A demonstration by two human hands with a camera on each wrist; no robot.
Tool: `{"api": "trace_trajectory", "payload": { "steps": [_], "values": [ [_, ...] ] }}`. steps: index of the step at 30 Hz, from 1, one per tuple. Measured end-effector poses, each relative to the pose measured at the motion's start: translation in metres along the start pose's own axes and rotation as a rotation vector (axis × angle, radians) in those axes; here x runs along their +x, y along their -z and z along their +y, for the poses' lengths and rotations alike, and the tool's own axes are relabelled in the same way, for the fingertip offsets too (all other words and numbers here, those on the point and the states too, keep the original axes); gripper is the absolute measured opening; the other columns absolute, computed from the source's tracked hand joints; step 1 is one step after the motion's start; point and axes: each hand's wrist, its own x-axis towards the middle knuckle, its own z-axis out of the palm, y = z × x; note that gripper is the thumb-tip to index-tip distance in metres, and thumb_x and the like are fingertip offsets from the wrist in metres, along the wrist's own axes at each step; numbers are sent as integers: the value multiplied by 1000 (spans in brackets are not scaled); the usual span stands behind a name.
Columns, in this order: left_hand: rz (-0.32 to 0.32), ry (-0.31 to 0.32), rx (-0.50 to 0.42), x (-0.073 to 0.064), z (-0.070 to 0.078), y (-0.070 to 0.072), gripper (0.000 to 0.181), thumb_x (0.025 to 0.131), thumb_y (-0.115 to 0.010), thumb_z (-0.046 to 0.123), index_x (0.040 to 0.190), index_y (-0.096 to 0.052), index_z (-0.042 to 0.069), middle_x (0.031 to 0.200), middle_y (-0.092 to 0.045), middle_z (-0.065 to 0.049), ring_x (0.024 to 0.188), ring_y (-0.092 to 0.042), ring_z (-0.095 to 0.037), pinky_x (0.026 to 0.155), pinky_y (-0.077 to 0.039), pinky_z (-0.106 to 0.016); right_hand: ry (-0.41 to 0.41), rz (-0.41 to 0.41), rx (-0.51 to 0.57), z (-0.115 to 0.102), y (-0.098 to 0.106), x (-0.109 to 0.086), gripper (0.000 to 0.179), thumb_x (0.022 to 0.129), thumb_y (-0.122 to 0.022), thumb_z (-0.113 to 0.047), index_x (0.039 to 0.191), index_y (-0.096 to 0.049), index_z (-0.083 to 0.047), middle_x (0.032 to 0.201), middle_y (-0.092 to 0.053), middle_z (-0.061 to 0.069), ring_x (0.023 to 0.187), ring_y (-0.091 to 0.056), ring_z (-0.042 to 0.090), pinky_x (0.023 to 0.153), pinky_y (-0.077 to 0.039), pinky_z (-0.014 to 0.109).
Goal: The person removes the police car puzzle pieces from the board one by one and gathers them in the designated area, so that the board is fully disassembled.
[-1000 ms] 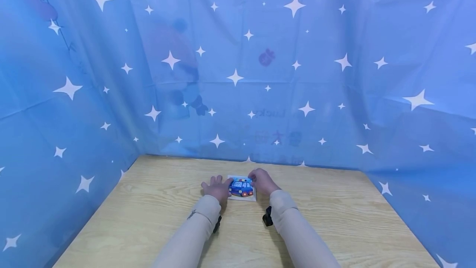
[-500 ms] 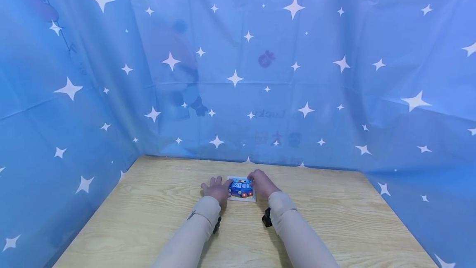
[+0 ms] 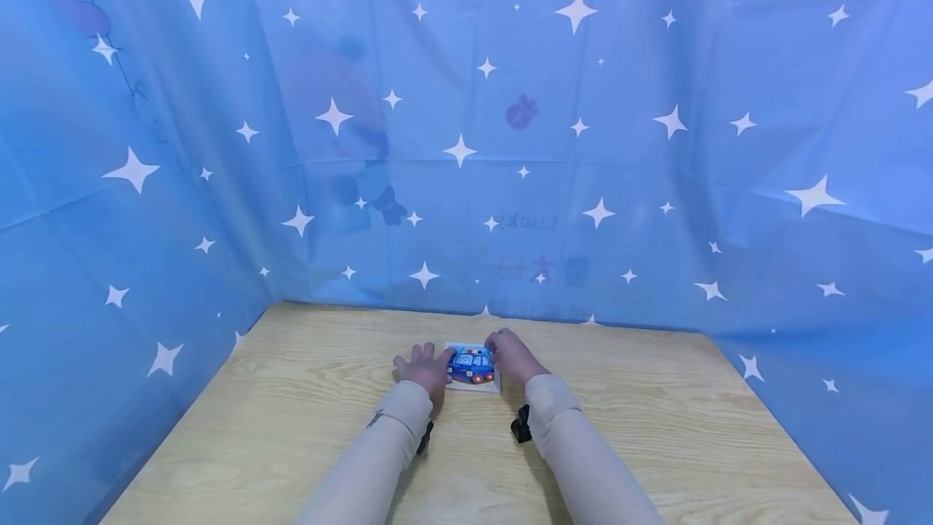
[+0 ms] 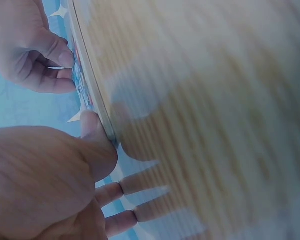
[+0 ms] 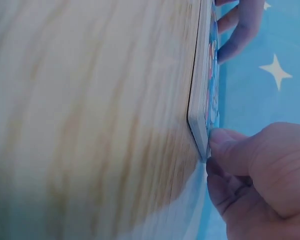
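A small flat picture puzzle [image 3: 470, 366] with a white border and a blue cartoon car lies on the wooden table. My left hand [image 3: 424, 369] is at its left side, fingers spread on the tabletop and thumb pressing the puzzle's edge. On the opposite side, my right hand [image 3: 514, 356] has curled fingers and pinches at the upper right part of the puzzle. The right wrist view shows the right thumb [image 5: 225, 140] over the rim of the thin board [image 5: 202, 85]. Whether it grips a loose piece or the board itself, I cannot tell.
The pale wood table [image 3: 291, 428] stretches around both forearms. Blue curtains [image 3: 466, 128] with white stars hang behind it and along both sides. Black wrist devices [image 3: 521, 425] sit under the sleeves, close over the tabletop.
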Motion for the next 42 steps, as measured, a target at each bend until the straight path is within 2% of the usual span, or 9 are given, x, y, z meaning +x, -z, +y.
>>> {"api": "trace_trajectory", "payload": {
  "steps": [11, 15, 19, 23, 26, 33, 42],
  "values": [
    [4, 2, -14, 1, 1, 0, 51, 101, -61, 33, 150, -50, 28, 139, -50, -12, 124, -42, -32, 99, -34, -64, 2, 4, 6, 2, -2, 1, 21, 97, -65, 0, 118, -68, 0, 111, -59, 9, 109, -61, 27, 97, -51, 44],
    [-7, 2, -11, 3, 0, -3, 51, 101, -62, 29, 151, -50, 32, 134, -50, -12, 118, -43, -31, 98, -35, -63, -9, -3, 4, 2, -2, 0, 21, 98, -65, -2, 119, -69, -2, 112, -60, 9, 112, -61, 28, 98, -50, 45],
    [-24, 4, 10, 7, 0, -6, 60, 99, -65, 16, 151, -48, 39, 126, -49, -11, 110, -42, -30, 95, -36, -61, 5, 0, 7, 1, -2, -1, 21, 97, -66, 0, 118, -70, -1, 110, -60, 9, 110, -61, 28, 97, -51, 46],
    [-39, 1, 47, 8, 0, -5, 74, 92, -72, 7, 152, -45, 43, 125, -48, -11, 110, -41, -29, 94, -37, -59, 22, 4, 8, 0, -1, -1, 21, 96, -66, 1, 117, -70, 0, 110, -61, 9, 110, -61, 29, 97, -51, 46],
    [-39, -1, 61, 6, 0, -4, 77, 90, -75, 7, 152, -46, 43, 124, -48, -10, 109, -41, -29, 94, -37, -58, 22, 4, 8, 0, -1, -1, 20, 97, -66, 1, 116, -69, -1, 110, -60, 9, 110, -61, 28, 97, -51, 46],
    [-20, 3, 48, 5, 1, -1, 57, 100, -65, 23, 150, -48, 42, 117, -49, -9, 103, -41, -27, 92, -38, -56, 0, 1, 15, -1, 0, 0, 22, 98, -65, 0, 119, -68, -3, 112, -60, 8, 112, -60, 27, 99, -50, 45],
    [-31, 1, 43, 9, 0, -5, 56, 100, -65, 25, 151, -47, 43, 119, -49, -9, 104, -40, -27, 91, -37, -56, -20, -7, 29, -2, 1, -2, 22, 99, -62, 0, 120, -69, -2, 112, -60, 9, 113, -60, 28, 100, -49, 47]
  ]
}}
